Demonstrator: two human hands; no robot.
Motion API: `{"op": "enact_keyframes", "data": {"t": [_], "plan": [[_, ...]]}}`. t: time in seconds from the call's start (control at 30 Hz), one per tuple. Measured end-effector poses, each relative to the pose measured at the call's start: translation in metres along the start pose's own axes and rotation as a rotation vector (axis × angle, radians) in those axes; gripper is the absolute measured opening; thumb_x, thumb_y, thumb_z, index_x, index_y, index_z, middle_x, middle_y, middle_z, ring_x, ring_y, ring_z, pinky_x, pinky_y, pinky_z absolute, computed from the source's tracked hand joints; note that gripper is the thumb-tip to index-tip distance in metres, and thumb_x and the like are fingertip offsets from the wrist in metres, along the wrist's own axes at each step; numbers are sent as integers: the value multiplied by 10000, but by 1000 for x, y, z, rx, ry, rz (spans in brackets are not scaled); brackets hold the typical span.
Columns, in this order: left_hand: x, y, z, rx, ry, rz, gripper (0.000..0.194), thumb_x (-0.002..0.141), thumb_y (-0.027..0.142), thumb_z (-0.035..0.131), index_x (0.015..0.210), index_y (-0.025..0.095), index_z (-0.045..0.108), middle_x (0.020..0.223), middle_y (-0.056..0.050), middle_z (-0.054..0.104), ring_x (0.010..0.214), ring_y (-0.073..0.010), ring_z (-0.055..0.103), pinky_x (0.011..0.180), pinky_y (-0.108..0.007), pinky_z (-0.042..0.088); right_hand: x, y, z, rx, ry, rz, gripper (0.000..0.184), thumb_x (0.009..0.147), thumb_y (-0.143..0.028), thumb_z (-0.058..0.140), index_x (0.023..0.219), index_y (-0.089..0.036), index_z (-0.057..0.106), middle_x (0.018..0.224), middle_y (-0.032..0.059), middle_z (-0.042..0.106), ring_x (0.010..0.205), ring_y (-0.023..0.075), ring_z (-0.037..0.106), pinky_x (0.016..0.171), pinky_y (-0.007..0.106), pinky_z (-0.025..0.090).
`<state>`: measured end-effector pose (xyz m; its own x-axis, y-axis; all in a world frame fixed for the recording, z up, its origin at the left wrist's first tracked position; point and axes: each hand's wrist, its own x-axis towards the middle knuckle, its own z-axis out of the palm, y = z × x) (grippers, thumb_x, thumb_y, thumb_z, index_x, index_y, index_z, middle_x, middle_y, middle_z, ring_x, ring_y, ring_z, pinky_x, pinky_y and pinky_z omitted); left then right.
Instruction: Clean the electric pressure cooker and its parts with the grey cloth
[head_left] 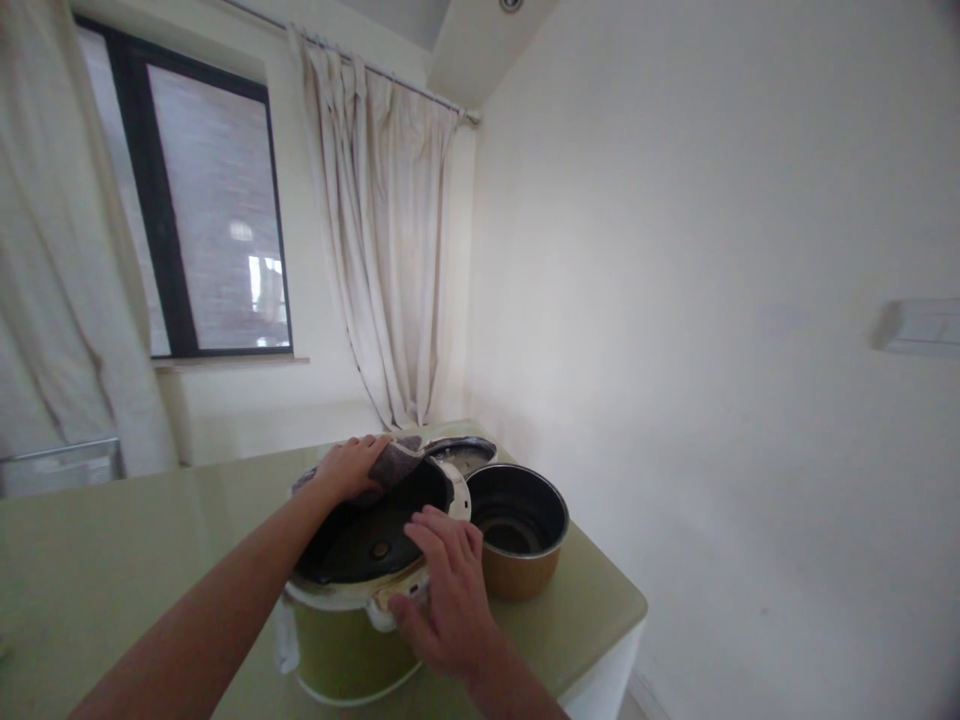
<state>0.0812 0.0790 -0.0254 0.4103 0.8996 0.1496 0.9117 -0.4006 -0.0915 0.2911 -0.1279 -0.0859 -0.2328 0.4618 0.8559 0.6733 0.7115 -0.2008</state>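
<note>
A green rice cooker body [349, 655] with a white rim stands on the table, its dark inside facing up and a small round knob showing at the bottom. My left hand [352, 470] presses a grey cloth [397, 462] against the far part of the rim, fingers closed over it. On the near right side of the rim, my right hand [450, 595] grips the cooker, with the thumb low at the front and the fingers curled over the edge. The cooker's far wall is partly hidden by the cloth.
Just right of the cooker sits a golden-brown inner pot [525, 577] with a black inside. Behind them lies a round dark-edged lid-like piece [469, 458]. The pale green table [150, 560] ends at a rounded right corner, near a white wall [712, 450]. Curtains and a window are behind.
</note>
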Motion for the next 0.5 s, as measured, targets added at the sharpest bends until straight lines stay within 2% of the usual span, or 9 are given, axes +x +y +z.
{"op": "enact_keyframes", "data": {"t": [0.07,0.13,0.2,0.37,0.5], "plan": [[-1,2,0,3,12,12,894,788,345,782,1606,308,423,1521,-156,596,1366,-392,580,1099,-508,477,14,-4,0,-2,-106,-77,496,1010,-562,560,1395,-252,606,1170,79,747,1100,272,694,1005,427,483],[-2,3,-2,10,5,10,882,803,328,773,1609,287,417,1524,-171,590,1366,-402,584,1088,-503,486,22,-6,8,-7,-145,-71,430,1023,-609,501,1135,-248,705,908,43,746,884,245,693,885,397,496],[-3,1,-6,3,-24,-17,890,804,310,774,1614,279,408,1531,-180,583,1354,-402,602,1085,-492,490,23,-6,18,-24,-142,-27,406,1015,-587,494,924,-242,688,751,25,689,763,230,651,800,382,476],[-9,-12,-14,-47,-93,-109,952,763,334,804,1620,261,396,1469,-182,637,1279,-380,675,1050,-446,519,22,-6,26,-51,-158,42,123,875,-344,577,833,-238,623,738,32,668,724,220,609,765,368,455],[-21,-29,-15,-131,-84,-156,994,705,334,817,1607,229,412,1420,-175,687,1269,-356,686,1033,-417,537,25,-9,24,-82,-159,58,27,773,-261,580,791,-242,580,722,31,652,708,218,592,742,370,447]]}}
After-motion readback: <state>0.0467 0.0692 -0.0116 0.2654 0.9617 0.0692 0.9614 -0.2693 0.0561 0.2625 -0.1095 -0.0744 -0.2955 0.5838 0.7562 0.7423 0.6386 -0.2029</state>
